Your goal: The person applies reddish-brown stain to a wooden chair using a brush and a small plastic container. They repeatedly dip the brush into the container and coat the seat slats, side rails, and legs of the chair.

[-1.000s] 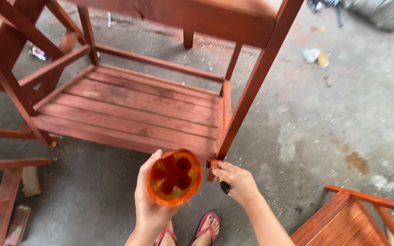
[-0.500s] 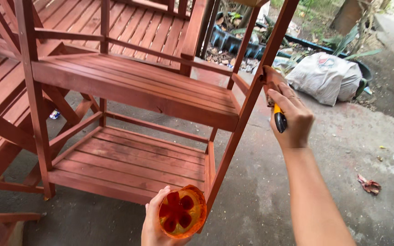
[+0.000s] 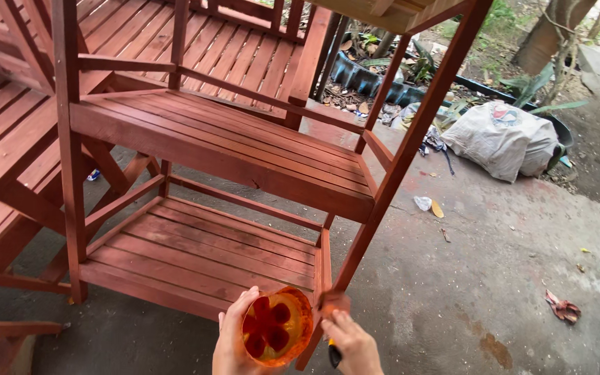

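My left hand [image 3: 234,344] holds a round orange plastic container [image 3: 277,326] with dark red stain inside, low in the frame. Just to its right, my right hand [image 3: 352,342] grips a brush with a black handle [image 3: 332,354]; its stained head [image 3: 333,303] presses against the foot of the slanted front leg [image 3: 411,149] of a reddish-brown wooden shelf rack [image 3: 223,142]. The rack has slatted shelves, a middle one and a lower one [image 3: 196,253], all coated in red-brown stain.
More stained slatted frames [image 3: 8,139] lean at the left and behind. A grey sack [image 3: 498,139] lies on the concrete floor [image 3: 494,278] at upper right, beside black tubs and plants. Scraps of litter and dry leaves [image 3: 562,307] dot the floor.
My right hand dropped from high on the slanted leg to its foot, beside the container. The view tilted slightly; my left hand kept the container low.
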Available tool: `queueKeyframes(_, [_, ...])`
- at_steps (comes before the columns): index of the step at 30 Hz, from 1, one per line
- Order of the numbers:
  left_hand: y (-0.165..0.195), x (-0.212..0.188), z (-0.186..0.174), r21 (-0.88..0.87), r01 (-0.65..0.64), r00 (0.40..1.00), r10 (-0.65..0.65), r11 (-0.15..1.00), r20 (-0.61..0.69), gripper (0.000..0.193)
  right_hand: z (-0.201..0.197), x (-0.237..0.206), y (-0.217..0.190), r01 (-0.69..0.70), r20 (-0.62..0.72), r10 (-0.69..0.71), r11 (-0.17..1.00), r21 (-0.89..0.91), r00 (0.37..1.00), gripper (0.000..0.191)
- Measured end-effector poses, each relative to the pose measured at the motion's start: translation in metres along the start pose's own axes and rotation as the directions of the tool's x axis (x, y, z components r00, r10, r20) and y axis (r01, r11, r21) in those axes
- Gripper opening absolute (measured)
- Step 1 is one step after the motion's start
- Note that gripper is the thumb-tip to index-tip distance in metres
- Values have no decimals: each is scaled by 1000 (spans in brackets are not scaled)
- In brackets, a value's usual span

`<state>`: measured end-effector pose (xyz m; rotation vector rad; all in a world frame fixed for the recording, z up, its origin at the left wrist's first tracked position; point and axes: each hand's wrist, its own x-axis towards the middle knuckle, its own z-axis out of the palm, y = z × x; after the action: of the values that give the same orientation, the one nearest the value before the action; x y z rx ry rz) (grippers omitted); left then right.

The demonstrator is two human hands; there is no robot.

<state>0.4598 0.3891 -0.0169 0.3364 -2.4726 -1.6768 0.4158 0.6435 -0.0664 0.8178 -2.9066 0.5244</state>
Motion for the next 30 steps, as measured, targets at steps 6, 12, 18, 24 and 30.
queueKeyframes(6, [25,21,-6,-81,-39,985,25,996,-169,106,-21,103,-17,213,-35,-262,847,-487,964,37])
queueKeyframes(12, [37,37,-12,-13,-31,957,26,999,-290,107,-22,167,-27,0,349,225,841,-541,910,11])
queueKeyframes(18, [32,49,-14,1,14,948,-13,1000,-317,109,-29,163,-8,240,182,-182,890,-387,966,21])
queueKeyframes(24, [25,63,-10,-2,-24,928,22,1000,-373,105,-35,179,5,78,401,133,879,-469,907,21])
queueKeyframes(30, [15,79,-21,73,-31,935,55,997,-351,102,-40,183,-12,138,214,-35,863,-486,976,32])
